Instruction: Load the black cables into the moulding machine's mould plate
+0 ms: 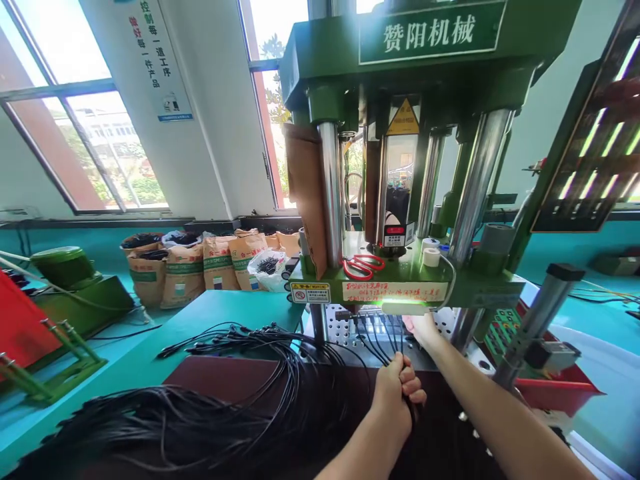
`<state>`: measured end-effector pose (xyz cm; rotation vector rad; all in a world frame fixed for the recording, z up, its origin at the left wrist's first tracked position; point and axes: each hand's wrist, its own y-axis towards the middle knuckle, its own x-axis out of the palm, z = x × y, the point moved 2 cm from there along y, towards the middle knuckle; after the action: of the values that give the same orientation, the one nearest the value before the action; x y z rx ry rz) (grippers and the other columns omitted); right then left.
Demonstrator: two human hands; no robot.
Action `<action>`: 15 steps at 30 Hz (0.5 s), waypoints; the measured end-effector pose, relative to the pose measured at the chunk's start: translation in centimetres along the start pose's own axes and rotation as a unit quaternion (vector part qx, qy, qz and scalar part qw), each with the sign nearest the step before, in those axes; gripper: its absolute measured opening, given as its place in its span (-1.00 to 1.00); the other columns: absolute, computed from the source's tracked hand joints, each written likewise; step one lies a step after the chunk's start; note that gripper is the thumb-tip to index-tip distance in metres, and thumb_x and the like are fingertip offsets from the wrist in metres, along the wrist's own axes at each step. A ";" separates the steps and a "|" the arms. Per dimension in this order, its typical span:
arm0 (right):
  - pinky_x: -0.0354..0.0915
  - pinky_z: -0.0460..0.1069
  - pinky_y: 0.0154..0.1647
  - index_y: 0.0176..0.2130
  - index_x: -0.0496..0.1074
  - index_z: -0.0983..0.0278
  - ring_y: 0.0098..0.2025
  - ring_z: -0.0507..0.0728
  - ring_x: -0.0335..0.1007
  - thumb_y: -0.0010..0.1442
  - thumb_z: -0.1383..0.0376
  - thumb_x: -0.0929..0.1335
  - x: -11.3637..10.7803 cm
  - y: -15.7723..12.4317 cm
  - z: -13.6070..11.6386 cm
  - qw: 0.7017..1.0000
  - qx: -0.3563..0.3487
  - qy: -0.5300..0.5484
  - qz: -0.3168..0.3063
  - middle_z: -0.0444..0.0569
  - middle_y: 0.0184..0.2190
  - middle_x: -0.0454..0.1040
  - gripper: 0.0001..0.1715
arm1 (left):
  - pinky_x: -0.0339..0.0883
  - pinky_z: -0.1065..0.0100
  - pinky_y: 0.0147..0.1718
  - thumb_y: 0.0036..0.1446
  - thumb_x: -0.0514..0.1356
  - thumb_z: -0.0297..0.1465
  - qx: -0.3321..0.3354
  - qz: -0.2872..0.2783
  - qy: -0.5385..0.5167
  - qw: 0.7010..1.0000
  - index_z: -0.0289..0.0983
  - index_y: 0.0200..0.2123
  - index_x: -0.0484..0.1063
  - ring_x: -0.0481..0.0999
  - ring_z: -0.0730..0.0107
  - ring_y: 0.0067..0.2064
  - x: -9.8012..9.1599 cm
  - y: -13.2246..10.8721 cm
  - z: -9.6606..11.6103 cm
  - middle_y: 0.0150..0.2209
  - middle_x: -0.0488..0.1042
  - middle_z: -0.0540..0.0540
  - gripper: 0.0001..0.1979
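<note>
My left hand (pixel 397 393) is closed in a fist round a bundle of thin black cables (pixel 280 373) just in front of the machine. Several cable ends (pixel 380 330) run from the fist up onto the perforated metal plate (pixel 340 327) under the lit opening of the green press machine (pixel 400 167). My right hand (pixel 423 329) reaches under the machine's lower platen; its fingers are mostly hidden there, near the cable ends. More cables spread left over a dark mat (pixel 225 377) and pile up at the bottom left.
Red scissors (pixel 363 265) and tape rolls (pixel 431 255) lie on the machine's ledge. Paper sacks (pixel 200 270) line the wall under the windows. A green stand (pixel 70 293) sits at left, a red tray (pixel 555 390) at right, all around a teal table (pixel 150 353).
</note>
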<state>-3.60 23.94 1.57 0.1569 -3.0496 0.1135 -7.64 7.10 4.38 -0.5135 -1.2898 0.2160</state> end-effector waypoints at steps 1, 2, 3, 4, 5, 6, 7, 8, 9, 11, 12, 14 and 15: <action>-0.19 -0.18 -0.70 -0.48 0.02 0.37 -0.70 -0.10 -0.11 0.17 0.52 0.08 -0.1 -0.1 0.3 0.999 0.018 0.013 0.024 -0.19 -0.70 -0.02 -0.80 | -0.31 0.59 -0.68 0.32 -0.17 -0.39 0.002 0.003 0.017 1.000 -0.38 -0.37 0.08 -0.11 0.70 -0.74 -0.4 -0.6 -0.5 -0.68 -0.15 0.13 -0.77; -0.19 -0.18 -0.72 -0.46 0.05 0.37 -0.71 -0.10 -0.09 0.16 0.54 0.08 -0.3 -0.3 0.5 0.998 0.032 0.021 0.047 -0.19 -0.71 0.02 -0.82 | -0.30 0.58 -0.68 0.32 -0.17 -0.39 -0.001 0.005 0.046 0.999 -0.38 -0.37 0.08 -0.11 0.69 -0.73 -1.0 -1.2 -1.2 -0.68 -0.15 0.12 -0.76; -0.20 -0.18 -0.73 -0.44 0.06 0.37 -0.73 -0.09 -0.08 0.17 0.53 0.09 -0.6 -0.5 0.5 0.997 0.042 0.026 0.064 -0.20 -0.72 0.04 -0.83 | -0.29 0.58 -0.69 0.33 -0.18 -0.38 -0.008 0.006 0.084 0.996 -0.38 -0.38 0.07 -0.12 0.68 -0.73 -1.7 -1.8 -2.1 -0.68 -0.15 0.11 -0.75; -0.21 -0.18 -0.74 -0.44 0.04 0.36 -0.75 -0.09 -0.08 0.19 0.50 0.11 -0.9 -0.8 0.4 0.996 0.047 0.031 0.075 -0.21 -0.74 0.04 -0.83 | -0.28 0.57 -0.70 0.33 -0.22 -0.38 -0.015 0.007 0.129 0.991 -0.37 -0.39 0.07 -0.13 0.66 -0.73 -2.6 -2.4 -3.0 -0.68 -0.15 0.10 -0.73; -0.22 -0.19 -0.75 -0.44 0.02 0.35 -0.76 -0.09 -0.10 0.20 0.47 0.12 -1.3 -1.2 0.1 0.995 0.050 0.037 0.082 -0.22 -0.76 0.02 -0.82 | -0.27 0.55 -0.71 0.33 -0.23 -0.37 -0.016 0.007 0.168 0.986 -0.36 -0.41 0.06 -0.14 0.64 -0.73 -3.4 -3.0 -3.8 -0.69 -0.15 0.08 -0.72; -0.23 -0.20 -0.75 -0.44 -0.01 0.34 -0.77 -0.09 -0.13 0.21 0.44 0.14 -1.8 -1.6 -0.2 0.994 0.050 0.044 0.082 -0.23 -0.76 0.02 -0.81 | -0.24 0.54 -0.72 0.31 -0.18 -0.34 -0.009 -0.005 0.188 0.982 -0.35 -0.41 0.07 -0.14 0.62 -0.72 -4.2 -3.7 -4.3 -0.69 -0.13 0.07 -0.73; -0.22 -0.20 -0.75 -0.45 -0.02 0.34 -0.77 -0.10 -0.14 0.20 0.41 0.16 -2.3 -2.0 -0.5 0.995 0.049 0.050 0.077 -0.22 -0.76 0.03 -0.79 | -0.23 0.52 -0.74 0.27 -0.06 -0.27 0.007 -0.023 0.186 0.982 -0.34 -0.43 0.08 -0.13 0.60 -0.73 -4.8 -4.5 -4.5 -0.70 -0.13 0.06 -0.72; -0.21 -0.19 -0.75 -0.45 -0.01 0.34 -0.78 -0.10 -0.16 0.19 0.37 0.18 -2.9 -2.5 -0.9 0.995 0.047 0.052 0.070 -0.21 -0.76 0.05 -0.77 | -0.20 0.51 -0.76 0.11 0.14 -0.18 0.032 -0.050 0.154 0.986 -0.34 -0.45 0.10 -0.12 0.59 -0.73 -5.1 -5.4 -4.1 -0.71 -0.12 0.07 -0.64; -0.21 -0.19 -0.76 -0.46 0.02 0.34 -0.78 -0.10 -0.16 0.18 0.35 0.19 -3.6 -2.9 -1.2 0.996 0.042 0.051 0.065 -0.19 -0.75 0.07 -0.78 | -0.16 0.50 -0.76 -0.17 0.33 -0.15 0.064 -0.089 0.107 0.988 -0.35 -0.46 0.13 -0.08 0.58 -0.73 -5.1 -6.4 -3.2 -0.72 -0.08 0.08 -0.52; -0.22 -0.17 -0.77 -0.46 0.12 0.36 -0.78 -0.08 -0.14 0.17 0.32 0.21 -5.1 -3.8 -1.5 0.998 0.030 0.035 0.049 -0.15 -0.74 0.12 -0.79 | -0.09 0.48 -0.76 -0.30 0.39 -0.23 0.154 -0.074 0.022 0.985 -0.38 -0.49 0.17 -0.05 0.58 -0.73 -4.6 -8.7 0.8 -0.71 -0.06 0.08 -0.51; -0.22 -0.16 -0.78 -0.45 0.16 0.38 -0.77 -0.07 -0.11 0.17 0.31 0.22 -6.0 -4.2 -1.5 0.998 0.026 0.024 0.045 -0.13 -0.74 0.13 -0.80 | -0.07 0.49 -0.73 0.01 0.23 -0.35 0.203 -0.054 -0.031 0.977 -0.39 -0.47 0.17 -0.02 0.58 -0.71 -4.2 -9.6 3.6 -0.69 -0.04 0.05 -0.72; -0.20 -0.17 -0.77 -0.40 0.21 0.40 -0.76 -0.06 -0.07 0.18 0.29 0.23 -7.7 -5.2 -1.3 0.998 0.037 0.001 0.058 -0.11 -0.73 0.16 -0.81 | -0.09 0.52 -0.69 0.29 -0.10 -0.38 0.328 -0.028 -0.078 0.941 -0.38 -0.45 0.11 -0.02 0.61 -0.69 -3.5 -10.7 9.9 -0.66 -0.08 0.05 -0.73; -0.19 -0.18 -0.76 -0.38 0.22 0.39 -0.76 -0.06 -0.05 0.18 0.28 0.24 -8.5 -5.8 -1.1 0.997 0.046 -0.009 0.068 -0.11 -0.72 0.18 -0.81 | -0.03 0.52 -0.65 0.29 -0.08 -0.42 0.395 -0.019 -0.055 0.917 -0.39 -0.43 0.10 0.00 0.63 -0.66 -3.5 -10.6 13.1 -0.64 -0.05 0.06 -0.77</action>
<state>5.54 19.14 2.29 -0.0456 -3.0714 0.2627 -22.43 -0.49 8.86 0.2215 -1.1982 0.7035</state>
